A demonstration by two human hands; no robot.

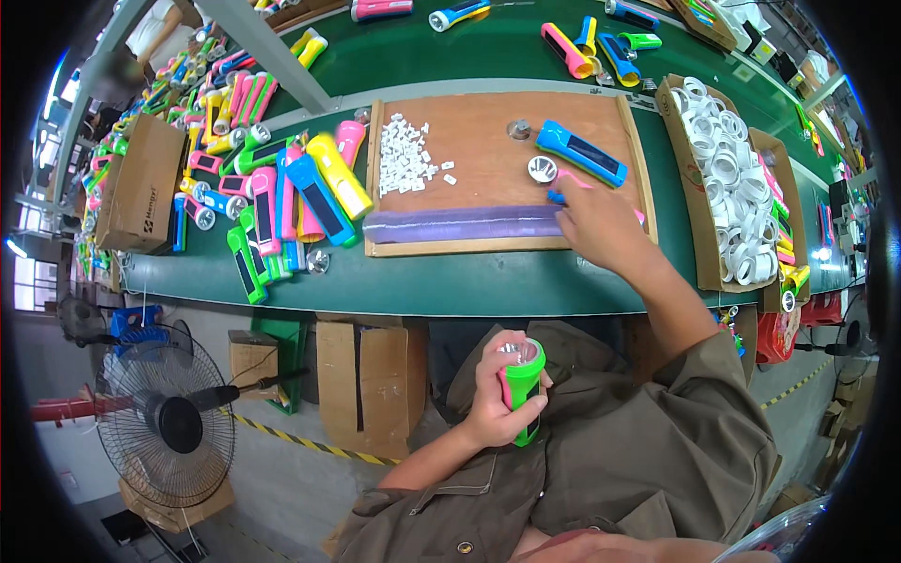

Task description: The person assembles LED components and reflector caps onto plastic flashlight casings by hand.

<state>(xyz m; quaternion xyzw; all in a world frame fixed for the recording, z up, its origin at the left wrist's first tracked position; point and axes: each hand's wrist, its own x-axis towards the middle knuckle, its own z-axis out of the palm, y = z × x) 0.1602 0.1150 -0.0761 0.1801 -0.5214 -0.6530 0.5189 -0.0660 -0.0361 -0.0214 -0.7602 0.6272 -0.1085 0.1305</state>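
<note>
My left hand (502,399) is wrapped round a green flashlight (527,375) with a pink side, held upright above my lap; its clear lens end faces up. Over the wooden tray (497,113), my right hand (601,223) has its fingers bent together at a small blue piece (557,198), whose kind I cannot make out. A pink flashlight (571,178) lies partly hidden under that hand, beside a round silver reflector (542,169). Just beyond lies a blue and green flashlight (582,153) with a dark panel. Another small reflector (518,129) rests farther back in the tray.
Small white parts (404,155) are heaped in the tray's left side, with a purple strip (460,223) along its front. Flashlights (300,192) pile up at left. A cardboard box of white rings (723,169) stands right. A fan (178,422) stands lower left.
</note>
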